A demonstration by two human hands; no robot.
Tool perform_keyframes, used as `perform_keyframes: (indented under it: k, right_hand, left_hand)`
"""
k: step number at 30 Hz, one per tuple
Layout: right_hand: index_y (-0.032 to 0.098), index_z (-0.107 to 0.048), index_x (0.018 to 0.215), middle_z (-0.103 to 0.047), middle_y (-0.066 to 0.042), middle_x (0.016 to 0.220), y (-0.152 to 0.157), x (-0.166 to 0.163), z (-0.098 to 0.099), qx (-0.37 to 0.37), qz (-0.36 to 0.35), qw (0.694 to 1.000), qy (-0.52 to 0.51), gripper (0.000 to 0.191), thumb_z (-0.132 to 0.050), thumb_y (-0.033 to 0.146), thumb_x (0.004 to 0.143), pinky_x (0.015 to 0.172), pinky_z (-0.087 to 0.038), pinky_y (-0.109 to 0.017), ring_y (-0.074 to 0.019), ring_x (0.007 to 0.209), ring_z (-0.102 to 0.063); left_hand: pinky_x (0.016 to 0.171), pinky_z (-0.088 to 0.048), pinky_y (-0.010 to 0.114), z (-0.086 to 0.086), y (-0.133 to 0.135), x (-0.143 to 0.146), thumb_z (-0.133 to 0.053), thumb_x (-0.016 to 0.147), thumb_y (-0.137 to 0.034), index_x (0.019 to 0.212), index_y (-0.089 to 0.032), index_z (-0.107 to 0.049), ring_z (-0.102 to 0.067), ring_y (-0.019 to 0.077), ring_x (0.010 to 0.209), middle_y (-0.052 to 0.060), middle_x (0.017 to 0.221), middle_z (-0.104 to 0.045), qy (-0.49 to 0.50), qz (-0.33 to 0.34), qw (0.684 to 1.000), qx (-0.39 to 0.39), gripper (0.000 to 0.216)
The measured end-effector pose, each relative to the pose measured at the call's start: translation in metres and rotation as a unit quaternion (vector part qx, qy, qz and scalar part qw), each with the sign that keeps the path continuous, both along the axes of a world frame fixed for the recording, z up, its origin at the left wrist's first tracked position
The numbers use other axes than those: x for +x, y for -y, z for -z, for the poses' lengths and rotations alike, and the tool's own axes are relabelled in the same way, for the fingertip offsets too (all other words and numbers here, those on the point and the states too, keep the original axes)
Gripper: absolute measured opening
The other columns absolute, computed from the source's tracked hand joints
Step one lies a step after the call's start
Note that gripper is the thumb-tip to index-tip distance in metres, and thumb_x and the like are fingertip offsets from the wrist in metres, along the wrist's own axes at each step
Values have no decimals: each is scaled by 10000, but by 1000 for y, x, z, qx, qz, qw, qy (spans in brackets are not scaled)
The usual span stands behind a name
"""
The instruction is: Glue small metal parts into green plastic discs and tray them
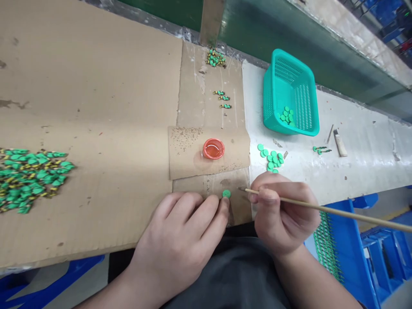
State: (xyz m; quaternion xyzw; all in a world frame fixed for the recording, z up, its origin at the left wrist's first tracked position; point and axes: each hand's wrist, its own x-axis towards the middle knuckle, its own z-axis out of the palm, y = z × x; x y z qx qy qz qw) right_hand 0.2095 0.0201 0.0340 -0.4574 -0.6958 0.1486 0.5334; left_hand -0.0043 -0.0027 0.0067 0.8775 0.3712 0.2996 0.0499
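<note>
My left hand [183,234] rests on the cardboard with its fingers bent and close together. Its index fingertip presses the lower edge of a small round green disc [226,194]; the thumb is hidden. In my right hand [285,212], a thin wooden-handled paintbrush [302,203] is pinched between thumb and fingers. The brush tip points left and hovers just right of the disc, apart from it. Beyond the hands stands a small red cup [213,149] of reddish liquid on a loose cardboard piece [188,165]. Several more green discs [272,162] lie loose past my right hand.
A teal basket [268,103] holding several discs stands at the back right. Many green-and-yellow figures [32,176] are heaped at the left. Smaller groups of similar pieces [215,58] lie at the back. A small tube [340,143] lies right; blue bins [350,253] stand below the table edge.
</note>
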Motion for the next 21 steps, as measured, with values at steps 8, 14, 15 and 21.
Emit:
perform_keyframes:
  k: [8, 14, 15, 21]
  right_hand:
    - [254, -662, 920, -678, 55, 792, -59, -23, -8, 8, 26, 998, 54, 271, -749, 265, 1176, 629, -516, -277, -114, 666, -653]
    - [245, -595, 874, -586, 79, 756, -67, -26, -2, 11, 24, 993, 116, 340, -719, 254, 1190, 594, -417, -264, -82, 611, -517]
    - [244, -595, 877, -586, 79, 757, -66, -26, -2, 12, 25, 993, 116, 338, -719, 254, 1191, 595, -415, -264, -80, 612, -513]
    - [249, -606, 888, -615, 72, 770, -65, -26, -2, 10, 31, 992, 118, 326, -712, 258, 1197, 617, -440, -277, -90, 633, -546]
  left_hand:
    - [837, -465, 486, 2, -1, 1, -724, 1088, -152, 1324, -133, -792, -584, 280, 955, 61, 1085, -788, -6, -9, 1000, 0, 246]
    - [824, -455, 488, 1, 1, 1, -740, 1088, -163, 1281, -150, -796, -563, 272, 935, 48, 1071, -773, 2, -12, 1000, -10, 202]
    - [827, -457, 489, 1, 1, 1, -740, 1087, -161, 1283, -151, -796, -563, 273, 938, 49, 1075, -774, 3, -13, 1000, -11, 204]
    - [839, -458, 495, 2, 2, 2, -745, 1080, -159, 1282, -149, -798, -558, 278, 951, 51, 1095, -778, 5, -13, 1000, -10, 209]
